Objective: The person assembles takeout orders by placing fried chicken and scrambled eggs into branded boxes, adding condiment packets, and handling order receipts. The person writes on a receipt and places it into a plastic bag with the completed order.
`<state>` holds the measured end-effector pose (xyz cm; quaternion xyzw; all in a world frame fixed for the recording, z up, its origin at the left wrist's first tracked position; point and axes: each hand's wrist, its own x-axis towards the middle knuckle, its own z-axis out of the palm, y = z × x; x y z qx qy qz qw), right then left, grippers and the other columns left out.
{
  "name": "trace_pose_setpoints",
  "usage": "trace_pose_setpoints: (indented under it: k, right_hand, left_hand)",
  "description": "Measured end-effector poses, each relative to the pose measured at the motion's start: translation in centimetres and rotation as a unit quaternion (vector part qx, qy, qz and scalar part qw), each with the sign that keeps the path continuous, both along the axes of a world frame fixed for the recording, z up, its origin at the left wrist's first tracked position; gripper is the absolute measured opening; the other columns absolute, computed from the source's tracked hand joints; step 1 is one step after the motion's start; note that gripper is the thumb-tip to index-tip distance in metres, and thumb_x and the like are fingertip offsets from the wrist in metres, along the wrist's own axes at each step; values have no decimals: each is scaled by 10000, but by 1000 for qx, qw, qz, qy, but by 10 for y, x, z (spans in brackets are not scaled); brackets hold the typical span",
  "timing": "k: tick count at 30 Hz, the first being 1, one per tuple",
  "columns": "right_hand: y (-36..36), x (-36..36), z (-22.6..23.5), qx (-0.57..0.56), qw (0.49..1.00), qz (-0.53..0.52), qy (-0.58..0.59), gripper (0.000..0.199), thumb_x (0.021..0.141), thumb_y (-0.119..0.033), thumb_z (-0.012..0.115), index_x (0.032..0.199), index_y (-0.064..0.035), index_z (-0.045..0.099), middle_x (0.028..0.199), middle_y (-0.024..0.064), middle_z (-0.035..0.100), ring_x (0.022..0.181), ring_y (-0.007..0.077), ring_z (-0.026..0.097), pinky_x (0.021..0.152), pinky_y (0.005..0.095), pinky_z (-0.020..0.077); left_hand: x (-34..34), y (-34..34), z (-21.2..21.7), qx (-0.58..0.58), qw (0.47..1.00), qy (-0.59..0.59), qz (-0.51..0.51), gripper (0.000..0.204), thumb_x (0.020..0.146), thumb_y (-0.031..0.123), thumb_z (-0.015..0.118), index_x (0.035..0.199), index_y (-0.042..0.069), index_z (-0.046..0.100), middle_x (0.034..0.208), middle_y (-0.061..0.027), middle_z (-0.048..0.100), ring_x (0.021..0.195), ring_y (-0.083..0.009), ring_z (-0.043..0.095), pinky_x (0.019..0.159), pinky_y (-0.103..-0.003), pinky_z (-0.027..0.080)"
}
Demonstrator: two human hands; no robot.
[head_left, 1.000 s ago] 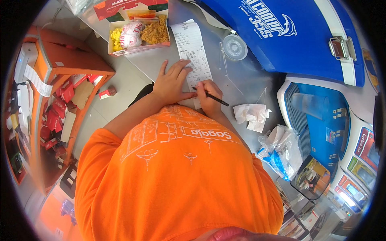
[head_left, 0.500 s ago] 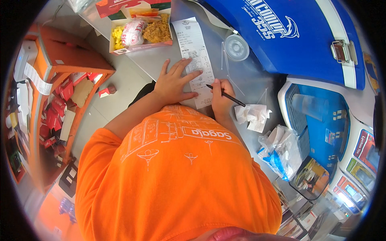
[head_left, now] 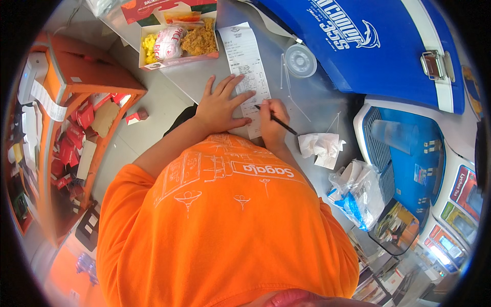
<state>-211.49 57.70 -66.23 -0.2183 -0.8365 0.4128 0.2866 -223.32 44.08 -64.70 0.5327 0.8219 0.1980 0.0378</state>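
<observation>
A long white paper receipt (head_left: 247,66) lies on the steel counter (head_left: 194,84). My left hand (head_left: 221,105) rests flat on its lower part, fingers spread, pinning it down. My right hand (head_left: 272,123) grips a black pen (head_left: 279,121) with the tip touching the receipt just right of my left fingers. My orange shirt fills the lower middle of the view and hides my forearms near the body.
An open meal box (head_left: 176,43) with fried food and a wrapped portion sits beyond the receipt. A clear plastic lid (head_left: 300,60), a big blue cooler (head_left: 368,41), crumpled tissue (head_left: 321,147), bagged cups (head_left: 355,192) and a drink machine (head_left: 409,169) stand right. An orange shelf (head_left: 66,128) is left.
My right hand and the pen shifted slightly along the receipt while the left hand kept pressing it flat. The view drifted a little.
</observation>
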Motion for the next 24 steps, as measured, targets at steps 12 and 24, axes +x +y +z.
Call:
trace_pose_setpoints:
  k: [12,24]
  right_hand:
    - [0,20,2,-43,997,67,-1,150,854,-59,597,724,-11,539,715,115,580,585,259,537,562,361,436]
    - [9,26,-10,-31,993,112,14,160,855,-93,609,727,-23,543,681,110,551,593,275,533,564,344,438]
  left_hand:
    - [0,0,-1,-11,1000,-1,-3,672,715,588,660,1302,298,509,1458,-88,329,1355,-269,302,1085,-597,165]
    - [-2,0,-2,-24,1000,-9,-11,719,711,621,644,1326,285,486,1475,-100,302,1370,-286,273,1090,-602,137]
